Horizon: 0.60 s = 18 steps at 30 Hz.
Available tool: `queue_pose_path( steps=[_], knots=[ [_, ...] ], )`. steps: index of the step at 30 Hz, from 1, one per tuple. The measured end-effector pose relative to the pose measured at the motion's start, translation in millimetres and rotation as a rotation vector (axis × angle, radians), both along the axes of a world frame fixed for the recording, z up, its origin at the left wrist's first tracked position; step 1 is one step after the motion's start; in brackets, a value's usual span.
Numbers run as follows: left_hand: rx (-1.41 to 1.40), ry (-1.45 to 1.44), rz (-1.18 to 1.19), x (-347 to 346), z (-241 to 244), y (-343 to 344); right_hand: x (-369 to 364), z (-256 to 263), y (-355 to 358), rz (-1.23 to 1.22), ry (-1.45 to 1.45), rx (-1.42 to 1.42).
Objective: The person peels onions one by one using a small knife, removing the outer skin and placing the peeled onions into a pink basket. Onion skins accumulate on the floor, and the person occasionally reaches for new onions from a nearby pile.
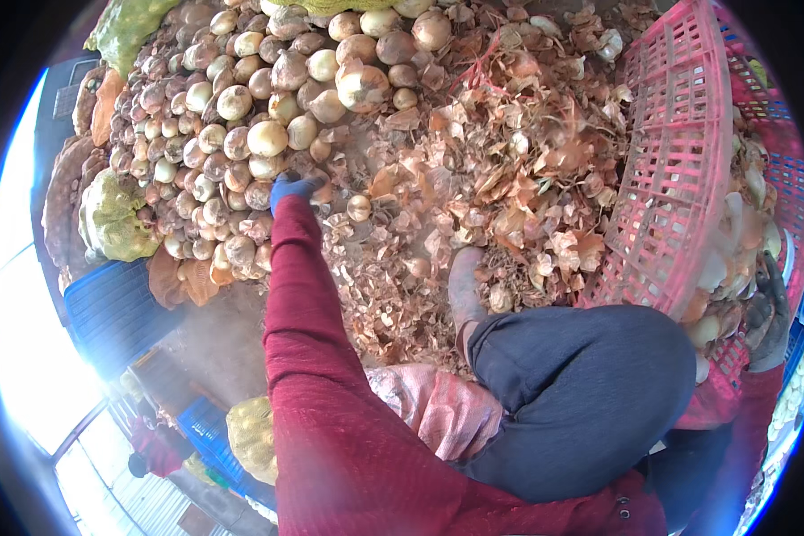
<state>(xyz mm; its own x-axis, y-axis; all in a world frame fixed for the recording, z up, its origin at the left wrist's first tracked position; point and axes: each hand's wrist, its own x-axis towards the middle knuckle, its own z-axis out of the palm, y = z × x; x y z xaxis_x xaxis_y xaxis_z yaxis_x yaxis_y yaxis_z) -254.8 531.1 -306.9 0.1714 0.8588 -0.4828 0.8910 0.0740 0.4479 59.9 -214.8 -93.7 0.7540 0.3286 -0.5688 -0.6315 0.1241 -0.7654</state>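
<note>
My left hand (297, 186), in a blue glove, reaches to the near edge of a large heap of unpeeled onions (233, 104). Its fingers touch or almost touch onions there; whether they close on one is unclear. At the far right my right hand (767, 311), in a dirty grey glove, is beside pale onions (713, 268) in a pink plastic basket (730, 358). Its fingers are apart, and I see nothing held in them. A small loose onion (358, 208) lies right of my left hand, among dry skins.
Dry onion skins (543, 174) cover the floor before me. A pink slatted crate (677, 154) stands tilted on the right. My bent knee (596, 395) and foot (467, 285) are between. Left are a blue crate (117, 301), a mesh sack (117, 214) and another person (154, 449).
</note>
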Motion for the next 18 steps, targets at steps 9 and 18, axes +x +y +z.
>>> queue_pose_path(
  steps=[9, 18],
  knots=[
    [-0.358, -0.150, -0.187, 65, -8, -130, -8, 12, 33, 0.696, -0.961, -1.001],
    [-1.150, -1.118, 0.018, 136, 136, -287, -69, 66, 112, -0.198, 0.003, -0.181]
  ],
)
